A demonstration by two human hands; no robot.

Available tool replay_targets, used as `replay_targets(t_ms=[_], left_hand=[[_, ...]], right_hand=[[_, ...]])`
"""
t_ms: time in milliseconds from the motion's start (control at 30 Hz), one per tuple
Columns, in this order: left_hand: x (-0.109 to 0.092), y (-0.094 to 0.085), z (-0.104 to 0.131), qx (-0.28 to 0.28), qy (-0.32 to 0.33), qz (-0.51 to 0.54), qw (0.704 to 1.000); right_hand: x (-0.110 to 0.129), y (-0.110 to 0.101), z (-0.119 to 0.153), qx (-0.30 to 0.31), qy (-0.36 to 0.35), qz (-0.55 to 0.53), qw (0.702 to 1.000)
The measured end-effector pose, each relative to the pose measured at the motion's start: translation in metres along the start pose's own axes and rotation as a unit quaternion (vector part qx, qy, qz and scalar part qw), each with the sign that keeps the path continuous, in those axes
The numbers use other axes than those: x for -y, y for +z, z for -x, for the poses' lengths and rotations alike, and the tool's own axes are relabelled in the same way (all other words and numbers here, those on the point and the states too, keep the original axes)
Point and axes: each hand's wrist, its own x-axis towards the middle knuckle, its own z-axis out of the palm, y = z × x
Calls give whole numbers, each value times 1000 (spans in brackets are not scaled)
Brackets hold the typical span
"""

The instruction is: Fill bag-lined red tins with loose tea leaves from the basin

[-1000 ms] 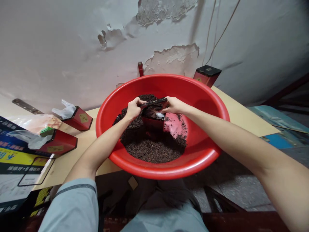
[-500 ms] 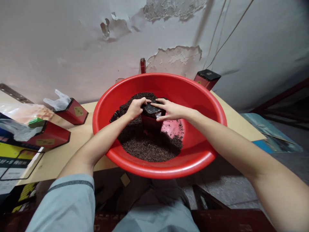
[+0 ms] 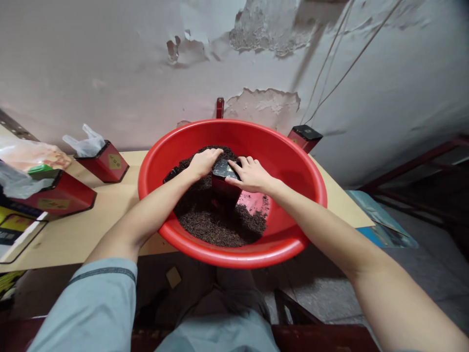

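Side by side at far left, a red tin [image 3: 58,193] and a second red tin [image 3: 106,161] sit on a pale wooden tabletop [image 3: 106,217], white plastic bags [image 3: 88,143] spilling from their mouths, with a green item [image 3: 39,169] at the nearer one. At center, a wide red basin [image 3: 234,256] holds loose, dark, leaf-like material [image 3: 220,230], a small glossy black object [image 3: 171,174] resting inside its left wall. The left hand [image 3: 203,164] meets the left edge of a black lid [image 3: 223,169], its fingers close together and gently bent; whether they grip or merely rest cannot be told. Beneath the lid, a dark red tin [image 3: 224,193] stands in the basin amid the loose material. It appears to be thin, stiff metal, probably light unless well filled, its smooth walls apt to slip under dusty fingers and to dent if squeezed hard. Opposite flat sides below the lid look like the surest hold; the lid alone might pull free. The right hand [image 3: 252,176] lies over the lid's right side, fingers spread, fingertips on the top, not closed around anything. The basin's raised rim and the material banked about the base would hamper a low, sideways reach, while both hands cover parts of the lid. Behind the basin's right rim, another tin [image 3: 306,139] wears a black top; farther right, a blue-green panel [image 3: 381,217] lies beyond the tabletop.
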Motion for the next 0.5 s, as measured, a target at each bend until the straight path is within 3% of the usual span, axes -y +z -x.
replay_targets(t_ms=[100, 233, 367, 500], left_hand=[[2, -7, 3, 19, -68, 83, 994], [-7, -10, 5, 69, -106, 207, 970], [-16, -4, 4, 132, -98, 176, 971], [-12, 6, 0, 120, -96, 150, 977]], right_hand=[[10, -1, 4, 24, 45, 26, 998], [14, 0, 7, 47, 33, 8, 998], [16, -1, 10, 45, 11, 31, 998], [13, -1, 7, 54, -2, 44, 998]])
